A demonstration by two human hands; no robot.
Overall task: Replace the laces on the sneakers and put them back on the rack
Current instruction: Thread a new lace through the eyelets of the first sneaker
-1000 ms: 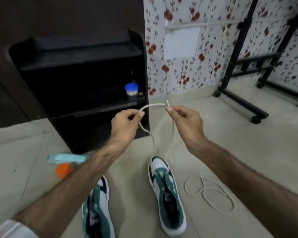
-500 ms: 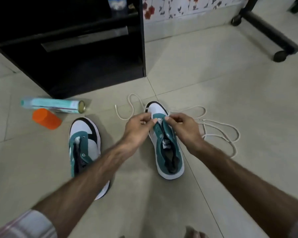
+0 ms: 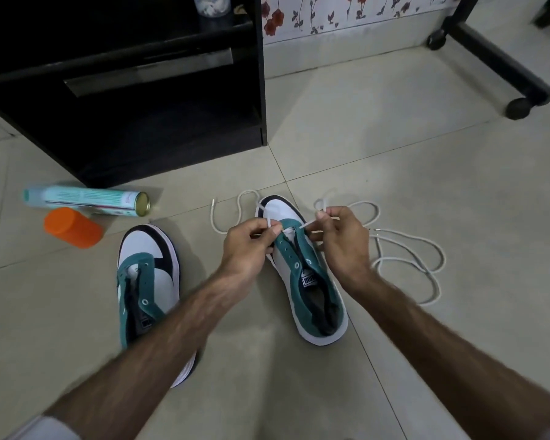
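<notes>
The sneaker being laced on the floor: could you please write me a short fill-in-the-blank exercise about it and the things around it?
1. Both hands pinch a white ____ at the toe end of the right-hand sneaker.
2. The left hand and right hand work over the sneaker that lies to the ____ of the other sneaker.
3. The cap lying beside the spray can is ____ in colour.
4. The spray can lies on its ____ on the floor.

Missing words: lace; right; orange; side
</notes>
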